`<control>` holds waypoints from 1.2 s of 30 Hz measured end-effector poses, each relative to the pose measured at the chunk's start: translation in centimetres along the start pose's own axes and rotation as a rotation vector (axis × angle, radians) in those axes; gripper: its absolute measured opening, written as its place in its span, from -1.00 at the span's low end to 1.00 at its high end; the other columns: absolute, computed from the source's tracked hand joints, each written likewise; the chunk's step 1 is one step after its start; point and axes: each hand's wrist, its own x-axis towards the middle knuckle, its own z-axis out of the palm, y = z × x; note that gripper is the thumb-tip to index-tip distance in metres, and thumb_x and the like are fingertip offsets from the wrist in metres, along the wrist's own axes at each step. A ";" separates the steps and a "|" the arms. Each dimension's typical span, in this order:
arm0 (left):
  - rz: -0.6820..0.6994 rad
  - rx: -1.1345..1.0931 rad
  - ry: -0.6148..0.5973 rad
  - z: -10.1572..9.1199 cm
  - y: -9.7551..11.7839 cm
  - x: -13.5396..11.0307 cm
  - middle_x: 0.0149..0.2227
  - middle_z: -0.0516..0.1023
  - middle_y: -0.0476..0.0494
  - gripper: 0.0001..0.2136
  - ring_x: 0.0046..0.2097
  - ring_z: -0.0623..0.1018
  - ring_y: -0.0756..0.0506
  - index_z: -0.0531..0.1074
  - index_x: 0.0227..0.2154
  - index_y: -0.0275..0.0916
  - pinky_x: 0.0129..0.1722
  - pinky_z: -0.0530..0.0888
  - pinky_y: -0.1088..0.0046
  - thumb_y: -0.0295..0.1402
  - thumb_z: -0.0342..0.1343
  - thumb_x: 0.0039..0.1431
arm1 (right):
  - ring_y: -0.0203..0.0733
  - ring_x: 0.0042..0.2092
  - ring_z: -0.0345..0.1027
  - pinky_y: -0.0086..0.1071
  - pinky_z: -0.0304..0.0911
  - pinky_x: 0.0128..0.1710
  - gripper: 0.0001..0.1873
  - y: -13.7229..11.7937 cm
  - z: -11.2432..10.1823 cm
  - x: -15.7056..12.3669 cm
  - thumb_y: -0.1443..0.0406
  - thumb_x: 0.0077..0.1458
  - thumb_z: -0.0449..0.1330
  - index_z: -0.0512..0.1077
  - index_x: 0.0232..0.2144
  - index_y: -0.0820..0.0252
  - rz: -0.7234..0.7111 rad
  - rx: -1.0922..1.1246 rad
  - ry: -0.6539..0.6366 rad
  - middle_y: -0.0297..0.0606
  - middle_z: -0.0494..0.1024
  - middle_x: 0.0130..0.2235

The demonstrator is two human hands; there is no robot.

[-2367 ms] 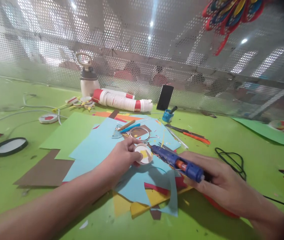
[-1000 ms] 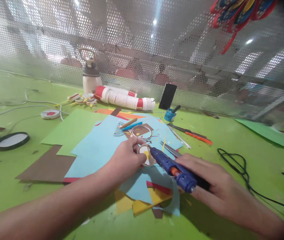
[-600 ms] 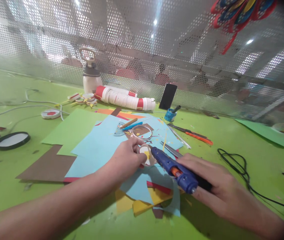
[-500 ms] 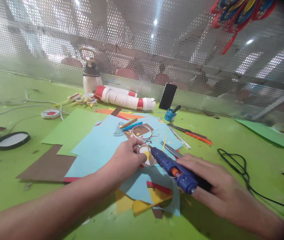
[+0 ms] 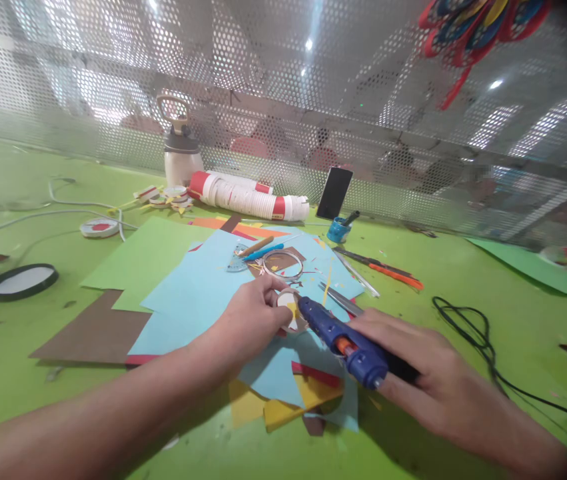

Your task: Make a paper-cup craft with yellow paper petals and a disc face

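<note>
Between thumb and fingers, my left hand (image 5: 258, 310) pinches a small round white piece (image 5: 286, 301) with a yellow patch, which looks like the cut end of a paper cup. My right hand (image 5: 423, 360) is wrapped round a blue hot glue gun (image 5: 343, 340), whose nozzle meets or nearly meets the piece's right rim. Whether they touch I cannot tell. A pair of scissors or similar metal blades (image 5: 340, 299) lies partly hidden behind the gun. Light blue paper (image 5: 188, 287) spreads beneath both hands, and a clear ring (image 5: 282, 264) sits just beyond the left fingertips.
Stacked paper cups (image 5: 248, 197) lie before a bottle (image 5: 183, 157) at the back, with a phone (image 5: 334, 192) leaning nearby. A black cord (image 5: 478, 337) curls at right. Orange-handled scissors (image 5: 396, 275), a blue pot (image 5: 338, 230), pens (image 5: 263, 251) and coloured scraps (image 5: 308, 397) lie around.
The glue gun and my right hand have shifted very slightly left, with the nozzle staying at the round piece's rim. My left hand keeps its pinch.
</note>
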 end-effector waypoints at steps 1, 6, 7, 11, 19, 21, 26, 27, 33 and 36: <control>0.001 -0.002 -0.003 0.0 0.0 0.0 -0.63 0.32 0.11 -0.77 -0.58 0.34 0.06 0.33 -0.35 -0.30 -0.53 0.36 0.53 -0.61 0.05 -0.15 | -0.11 -0.02 0.41 -0.32 0.38 -0.07 -0.66 0.0 0.0 -0.1 0.29 0.12 0.12 0.31 -0.02 0.10 0.002 -0.014 0.007 -0.20 0.54 -0.08; -0.011 -0.014 -0.002 0.1 0.1 -0.1 -0.64 0.32 0.12 -0.77 -0.57 0.34 0.07 0.32 -0.35 -0.31 -0.53 0.36 0.55 -0.64 0.04 -0.14 | -0.12 -0.03 0.42 -0.37 0.40 -0.12 -0.69 -0.2 -0.1 -0.2 0.29 0.14 0.10 0.31 -0.04 0.11 0.009 -0.048 0.014 -0.16 0.54 -0.08; -0.013 -0.015 0.001 0.1 0.1 -0.2 -0.64 0.32 0.12 -0.76 -0.57 0.34 0.07 0.32 -0.35 -0.31 -0.53 0.35 0.56 -0.64 0.04 -0.14 | -0.12 -0.04 0.43 -0.37 0.40 -0.13 -0.71 -0.2 -0.2 -0.2 0.29 0.14 0.09 0.31 -0.05 0.11 0.002 -0.049 0.016 -0.15 0.54 -0.08; -0.016 -0.014 0.002 0.1 0.4 -0.4 -0.63 0.32 0.12 -0.76 -0.56 0.33 0.07 0.33 -0.34 -0.31 -0.53 0.35 0.56 -0.64 0.05 -0.14 | -0.10 -0.05 0.44 -0.34 0.40 -0.11 -0.70 -0.1 -0.2 -0.2 0.28 0.14 0.08 0.31 -0.05 0.13 -0.010 -0.066 0.015 -0.13 0.54 -0.08; -0.014 -0.021 -0.003 0.0 0.3 -0.3 -0.65 0.30 0.13 -0.76 -0.58 0.35 0.06 0.34 -0.35 -0.30 -0.53 0.35 0.55 -0.61 0.06 -0.16 | -0.09 -0.02 0.42 -0.30 0.39 -0.08 -0.68 -0.1 0.0 -0.2 0.29 0.12 0.11 0.33 -0.04 0.12 0.024 -0.036 -0.005 -0.16 0.55 -0.08; -0.016 -0.023 -0.012 0.0 0.2 -0.2 -0.64 0.32 0.12 -0.77 -0.58 0.35 0.05 0.34 -0.35 -0.29 -0.52 0.37 0.53 -0.60 0.06 -0.16 | -0.09 -0.01 0.42 -0.32 0.39 -0.07 -0.68 -0.3 0.1 -0.1 0.29 0.12 0.10 0.34 -0.04 0.13 0.033 -0.032 -0.003 -0.16 0.54 -0.07; -0.025 -0.021 -0.010 0.0 0.3 -0.2 -0.63 0.33 0.10 -0.76 -0.58 0.35 0.05 0.33 -0.35 -0.30 -0.52 0.35 0.55 -0.61 0.06 -0.16 | -0.08 -0.01 0.41 -0.30 0.38 -0.06 -0.66 -0.3 0.1 -0.2 0.31 0.12 0.11 0.33 -0.03 0.12 0.036 -0.052 0.008 -0.16 0.54 -0.06; -0.027 -0.019 -0.009 0.0 0.4 -0.2 -0.63 0.33 0.10 -0.77 -0.58 0.35 0.06 0.33 -0.35 -0.30 -0.53 0.34 0.55 -0.61 0.06 -0.16 | -0.08 -0.01 0.41 -0.30 0.39 -0.07 -0.67 -0.3 0.0 -0.2 0.31 0.12 0.10 0.33 -0.03 0.13 0.035 -0.052 0.012 -0.15 0.54 -0.07; -0.039 -0.028 -0.003 0.1 0.6 -0.5 -0.64 0.32 0.11 -0.77 -0.57 0.35 0.06 0.32 -0.36 -0.30 -0.54 0.30 0.57 -0.62 0.06 -0.15 | -0.10 -0.07 0.44 -0.35 0.41 -0.13 -0.73 -0.6 -0.2 -0.1 0.31 0.12 0.09 0.35 -0.09 0.14 0.019 -0.055 0.020 -0.16 0.55 -0.12; -0.041 -0.037 -0.007 0.1 0.6 -0.5 -0.62 0.35 0.09 -0.77 -0.57 0.35 0.06 0.32 -0.36 -0.30 -0.55 0.29 0.57 -0.62 0.07 -0.15 | -0.11 -0.06 0.44 -0.34 0.40 -0.11 -0.74 -0.6 -0.2 -0.1 0.33 0.12 0.09 0.36 -0.11 0.13 0.009 -0.051 0.030 -0.18 0.56 -0.12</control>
